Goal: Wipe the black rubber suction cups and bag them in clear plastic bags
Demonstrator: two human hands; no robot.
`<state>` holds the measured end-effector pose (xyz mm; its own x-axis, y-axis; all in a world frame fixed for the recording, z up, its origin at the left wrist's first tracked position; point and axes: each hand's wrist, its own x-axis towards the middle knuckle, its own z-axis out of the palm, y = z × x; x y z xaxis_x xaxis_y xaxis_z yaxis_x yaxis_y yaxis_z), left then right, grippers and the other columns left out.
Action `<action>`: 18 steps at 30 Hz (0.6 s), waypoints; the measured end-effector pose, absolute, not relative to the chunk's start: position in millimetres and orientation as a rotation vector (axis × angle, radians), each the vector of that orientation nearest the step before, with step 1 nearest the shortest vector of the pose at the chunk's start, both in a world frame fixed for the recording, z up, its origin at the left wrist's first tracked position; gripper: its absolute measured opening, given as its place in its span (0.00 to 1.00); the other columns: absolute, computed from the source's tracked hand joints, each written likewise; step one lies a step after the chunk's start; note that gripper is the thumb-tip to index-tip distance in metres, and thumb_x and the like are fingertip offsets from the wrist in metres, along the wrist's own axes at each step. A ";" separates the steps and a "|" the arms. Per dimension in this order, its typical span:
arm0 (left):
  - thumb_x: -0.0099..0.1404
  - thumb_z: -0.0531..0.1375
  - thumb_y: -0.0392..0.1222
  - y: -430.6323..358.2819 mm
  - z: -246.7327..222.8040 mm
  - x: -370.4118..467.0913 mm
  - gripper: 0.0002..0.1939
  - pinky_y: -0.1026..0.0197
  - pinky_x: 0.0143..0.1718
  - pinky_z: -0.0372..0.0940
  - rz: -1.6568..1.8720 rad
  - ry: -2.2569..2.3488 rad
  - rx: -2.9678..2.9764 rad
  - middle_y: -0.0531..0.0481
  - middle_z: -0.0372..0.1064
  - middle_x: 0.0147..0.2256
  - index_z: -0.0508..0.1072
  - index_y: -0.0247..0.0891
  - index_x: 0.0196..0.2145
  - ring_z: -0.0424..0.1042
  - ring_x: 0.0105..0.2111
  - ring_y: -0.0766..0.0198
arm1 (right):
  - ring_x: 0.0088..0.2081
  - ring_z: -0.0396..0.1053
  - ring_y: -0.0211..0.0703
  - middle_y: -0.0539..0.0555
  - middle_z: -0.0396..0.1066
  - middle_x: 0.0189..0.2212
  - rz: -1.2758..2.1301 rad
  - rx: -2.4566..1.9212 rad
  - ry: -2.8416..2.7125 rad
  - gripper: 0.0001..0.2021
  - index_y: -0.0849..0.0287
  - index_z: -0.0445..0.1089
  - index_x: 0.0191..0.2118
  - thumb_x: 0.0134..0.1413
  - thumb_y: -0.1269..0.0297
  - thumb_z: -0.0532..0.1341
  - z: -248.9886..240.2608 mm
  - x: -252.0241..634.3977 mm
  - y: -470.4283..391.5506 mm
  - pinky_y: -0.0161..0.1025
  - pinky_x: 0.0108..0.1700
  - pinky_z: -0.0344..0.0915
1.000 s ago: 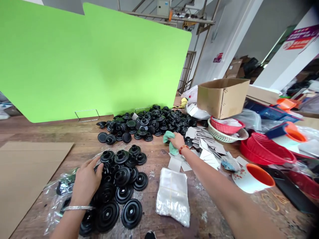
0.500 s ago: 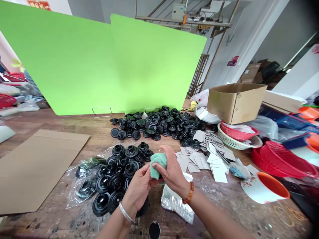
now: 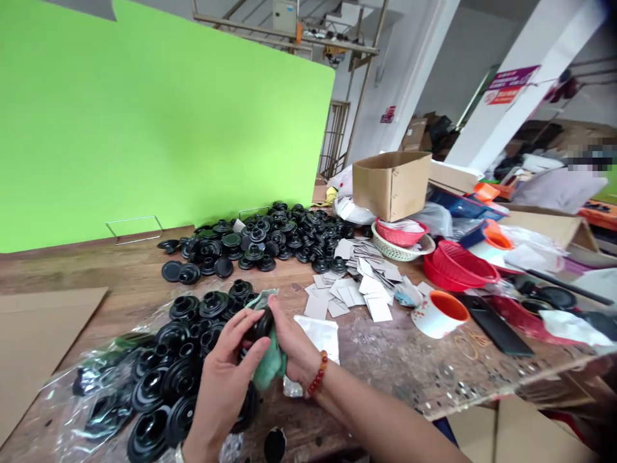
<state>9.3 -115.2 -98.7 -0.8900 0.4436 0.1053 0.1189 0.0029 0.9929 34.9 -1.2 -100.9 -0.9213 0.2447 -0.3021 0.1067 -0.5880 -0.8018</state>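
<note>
My left hand (image 3: 224, 373) is closed round a black round knob-like part (image 3: 261, 326), its fingers bent over the near side. Against the far side of that part, my right hand (image 3: 292, 344) presses a green cloth (image 3: 270, 365), which hangs down between the hands. Part of the held piece is hidden by the fingers. Below and left of my hands, a cluster of similar black parts (image 3: 180, 376) rests on clear plastic film (image 3: 72, 392). A bigger heap of black parts (image 3: 284, 235) lies behind, before the green panel (image 3: 159, 122).
Loose white cards (image 3: 378, 307) are spread right of my hands, near a white packet (image 3: 321, 334). Farther right stand a white roll with an orange inside (image 3: 434, 315), red baskets (image 3: 457, 267) and a cardboard box (image 3: 390, 186). Flat cardboard (image 3: 43, 341) lies left; a phone-like dark slab (image 3: 499, 325) lies right.
The view has swung right. The cloth has shifted from on top of my fingers to behind the black part, which now shows between my hands.
</note>
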 end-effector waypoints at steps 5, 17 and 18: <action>0.54 0.68 0.47 -115.0 -94.0 4.0 0.28 0.65 0.44 0.68 2.155 1.578 0.179 0.50 0.73 0.51 0.70 0.47 0.53 0.73 0.46 0.60 | 0.55 0.64 0.50 0.57 0.72 0.46 2.136 -0.700 -1.697 0.30 0.58 0.72 0.47 0.59 0.38 0.47 -96.9 37.0 20.3 0.46 0.57 0.60; 0.57 0.64 0.46 -110.4 -96.7 27.2 0.22 0.53 0.42 0.71 2.004 1.340 0.074 0.45 0.75 0.43 0.73 0.39 0.49 0.74 0.42 0.53 | 0.49 0.66 0.47 0.58 0.72 0.45 1.322 0.042 -2.255 0.18 0.59 0.73 0.44 0.64 0.55 0.50 -108.8 44.3 20.1 0.45 0.54 0.61; 0.59 0.64 0.47 -111.8 -96.1 29.5 0.22 0.52 0.44 0.70 1.971 1.396 0.144 0.44 0.74 0.45 0.73 0.39 0.50 0.73 0.44 0.52 | 0.46 0.68 0.46 0.58 0.73 0.41 1.558 -0.091 -2.183 0.19 0.60 0.74 0.39 0.64 0.53 0.51 -110.1 40.7 24.4 0.44 0.51 0.63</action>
